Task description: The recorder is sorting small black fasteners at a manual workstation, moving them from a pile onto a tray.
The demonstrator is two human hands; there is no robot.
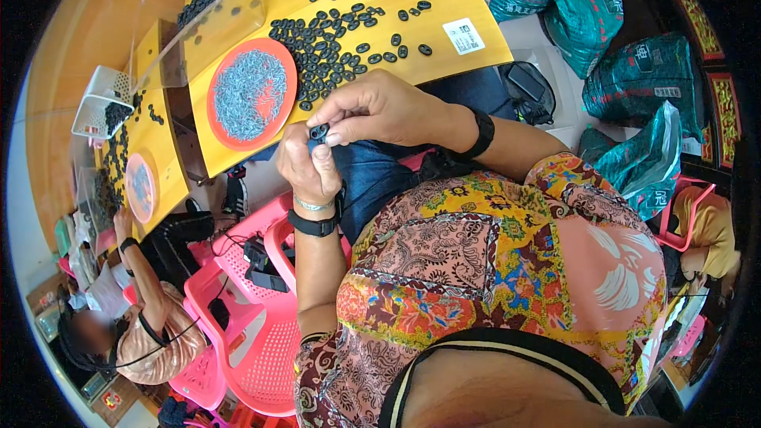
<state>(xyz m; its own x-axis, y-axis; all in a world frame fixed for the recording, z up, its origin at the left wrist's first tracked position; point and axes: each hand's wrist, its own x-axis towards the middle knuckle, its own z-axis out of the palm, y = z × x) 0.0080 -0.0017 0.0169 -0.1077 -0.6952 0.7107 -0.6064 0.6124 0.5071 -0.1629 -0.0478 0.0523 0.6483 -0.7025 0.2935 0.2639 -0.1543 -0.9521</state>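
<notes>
Between the fingertips of both hands is a small black oval plastic piece with two holes (319,133). My left hand (305,170) pinches it from below, the thumb up against its side. From above, the bent fingers and thumb of my right hand (380,109) close on the same piece. Just beyond the hands, many similar black pieces (317,63) lie heaped and scattered on the yellow table (238,28). Beside that heap stands a round orange-red tray (216,123) full of small silvery metal parts (250,91), too fine to name.
A clear plastic box (230,12) and a white basket (103,99) stand at the left. A second tray (140,190) lies near another person (154,333). Pink plastic chairs (261,349) are at lower left. Green woven sacks (583,8) and a black pouch (529,87) sit at the right.
</notes>
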